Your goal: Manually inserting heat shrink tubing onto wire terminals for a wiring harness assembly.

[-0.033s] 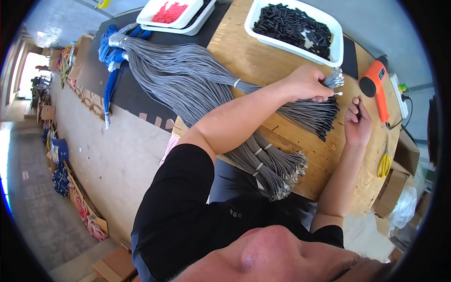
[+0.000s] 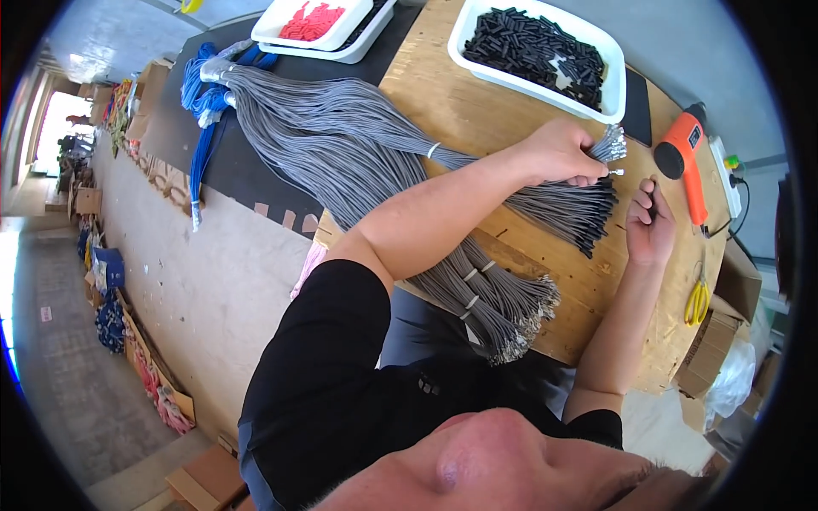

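Note:
My left hand [image 2: 558,155] is closed, pinching a grey cable whose silver metal terminal [image 2: 616,172] pokes out past the fingertips. Just beyond it, bare terminals [image 2: 610,143] fan out at the end of a tied bunch of grey cables [image 2: 452,159]. Under and beside that hand lie cables tipped with black sleeves [image 2: 596,223]. My right hand [image 2: 651,223] is to the right, palm up with fingers curled round a small black sleeve [image 2: 652,211]. A gap separates this sleeve from the terminal.
A white tray of black sleeves [image 2: 537,55] stands at the back, with stacked trays holding red pieces [image 2: 312,21] farther left. At right are an orange heat gun [image 2: 682,157], yellow-handled scissors [image 2: 697,303] and a power strip [image 2: 724,175]. Another tied cable bunch [image 2: 511,311] lies near the front edge.

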A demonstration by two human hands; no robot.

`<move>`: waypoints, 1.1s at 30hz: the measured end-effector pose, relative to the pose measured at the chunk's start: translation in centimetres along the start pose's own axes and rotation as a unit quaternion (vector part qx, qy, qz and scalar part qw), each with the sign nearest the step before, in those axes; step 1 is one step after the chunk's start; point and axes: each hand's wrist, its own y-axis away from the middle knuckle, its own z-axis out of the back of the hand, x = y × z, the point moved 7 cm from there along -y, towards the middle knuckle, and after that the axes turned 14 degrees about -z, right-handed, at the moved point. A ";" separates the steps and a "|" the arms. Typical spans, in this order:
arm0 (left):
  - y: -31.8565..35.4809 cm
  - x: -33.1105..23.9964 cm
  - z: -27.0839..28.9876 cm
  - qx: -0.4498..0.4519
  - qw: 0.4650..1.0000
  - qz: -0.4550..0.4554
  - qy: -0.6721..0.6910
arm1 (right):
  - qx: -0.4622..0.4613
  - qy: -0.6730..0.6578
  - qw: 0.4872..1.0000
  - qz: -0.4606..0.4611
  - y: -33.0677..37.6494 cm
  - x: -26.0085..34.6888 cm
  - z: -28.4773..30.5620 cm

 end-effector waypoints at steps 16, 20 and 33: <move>-0.1 1.8 0.2 -0.010 0.998 0.027 0.061 | -0.032 0.134 0.989 0.047 0.6 -0.7 -1.9; 0.2 1.3 0.5 -0.024 0.996 0.045 0.070 | -0.064 0.199 0.976 0.055 1.4 -1.5 -4.7; -0.1 1.5 0.0 -0.001 0.997 0.040 0.065 | -0.073 0.287 0.950 0.093 1.7 -1.9 -5.2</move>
